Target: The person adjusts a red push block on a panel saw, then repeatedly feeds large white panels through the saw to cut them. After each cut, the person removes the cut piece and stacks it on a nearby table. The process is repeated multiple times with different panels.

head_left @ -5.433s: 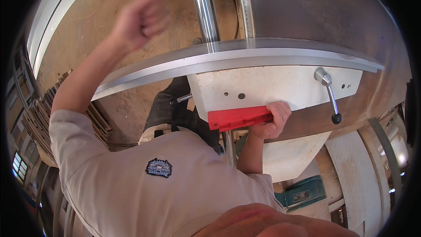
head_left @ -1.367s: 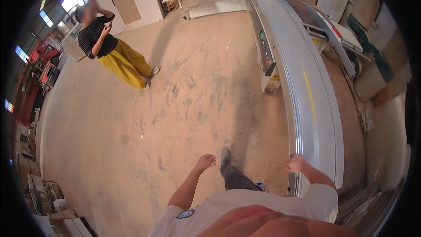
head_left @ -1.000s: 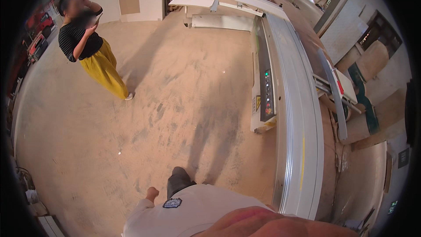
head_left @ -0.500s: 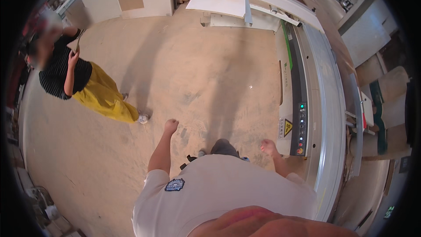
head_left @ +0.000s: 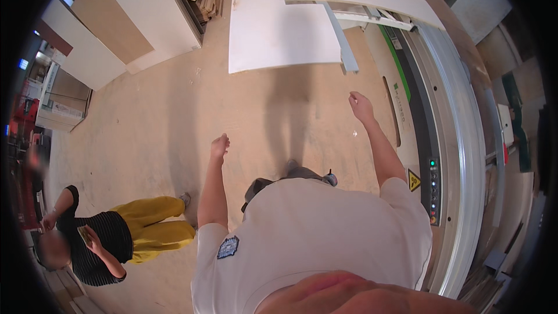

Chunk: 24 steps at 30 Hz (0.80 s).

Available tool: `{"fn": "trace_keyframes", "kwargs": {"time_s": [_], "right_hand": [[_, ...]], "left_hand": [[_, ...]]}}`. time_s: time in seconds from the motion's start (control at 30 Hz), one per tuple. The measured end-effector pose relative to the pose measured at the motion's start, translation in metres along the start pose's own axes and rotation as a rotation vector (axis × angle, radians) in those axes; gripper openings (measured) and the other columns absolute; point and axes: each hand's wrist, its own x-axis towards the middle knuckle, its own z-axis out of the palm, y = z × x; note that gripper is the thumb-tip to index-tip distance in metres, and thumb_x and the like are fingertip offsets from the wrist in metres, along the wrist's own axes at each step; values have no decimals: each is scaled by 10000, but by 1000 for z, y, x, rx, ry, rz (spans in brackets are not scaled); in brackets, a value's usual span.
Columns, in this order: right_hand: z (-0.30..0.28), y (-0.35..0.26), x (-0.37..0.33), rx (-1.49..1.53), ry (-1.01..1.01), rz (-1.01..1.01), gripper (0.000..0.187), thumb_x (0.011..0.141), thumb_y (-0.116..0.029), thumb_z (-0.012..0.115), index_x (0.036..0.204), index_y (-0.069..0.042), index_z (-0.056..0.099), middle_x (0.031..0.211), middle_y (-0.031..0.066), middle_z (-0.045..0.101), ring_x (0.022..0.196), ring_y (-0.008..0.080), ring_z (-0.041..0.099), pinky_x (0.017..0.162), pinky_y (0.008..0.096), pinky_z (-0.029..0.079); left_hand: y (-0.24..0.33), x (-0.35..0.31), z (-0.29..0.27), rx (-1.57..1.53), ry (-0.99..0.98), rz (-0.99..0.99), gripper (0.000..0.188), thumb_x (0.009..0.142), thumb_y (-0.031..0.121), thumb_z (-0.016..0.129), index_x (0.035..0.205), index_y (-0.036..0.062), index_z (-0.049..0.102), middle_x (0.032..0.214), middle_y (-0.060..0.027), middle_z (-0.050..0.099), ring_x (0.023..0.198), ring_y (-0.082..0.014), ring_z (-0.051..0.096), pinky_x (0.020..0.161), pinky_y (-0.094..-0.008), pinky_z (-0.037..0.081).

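Since half-second-earlier frame: view swings toward far end of saw, second person [head_left: 99, 238] in yellow trousers now lower left. Left hand [head_left: 220, 145] loosely curled, empty, over sawdust floor [head_left: 145, 134]. Right hand [head_left: 361, 106] half-curled, empty, raised beside long grey sliding-table panel saw [head_left: 459, 139]. Large flat white rectangular board [head_left: 279, 29] lies on saw's far table, well beyond both hands.

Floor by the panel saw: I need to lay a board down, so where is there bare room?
Bare dusty floor lies between the leaning boards and the white panel, ahead of the left hand. It is tighter on the right: the right hand hangs beside the saw's control strip. Another person stands lower left.
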Motion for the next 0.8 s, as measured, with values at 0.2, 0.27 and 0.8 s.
{"fn": "trace_keyframes", "kwargs": {"time_s": [0.2,0.27,0.8], "right_hand": [[51,-48,206,-307,156,-19,353,894,-266,586,1130,-19,676,1194,186,663,1116,376,613,956,454,508],[67,-53,237,-500,118,222,380,887,-286,582,1123,-2,675,1229,190,645,1151,383,593,974,462,500],[47,-148,258,-52,-54,753,745,912,-657,481,1128,23,696,1228,244,648,1163,383,603,1006,443,458]], "left_hand": [[172,189,15,225,-41,170,547,958,528,542,1076,6,656,879,-78,666,803,-198,626,728,-378,512],[208,228,43,-131,-218,-84,650,953,576,549,1265,7,574,1117,-143,671,1006,-270,649,874,-405,527],[277,205,-52,-341,-637,-194,572,1032,472,477,1383,20,465,1327,-118,579,1161,-299,577,927,-449,502]]}}
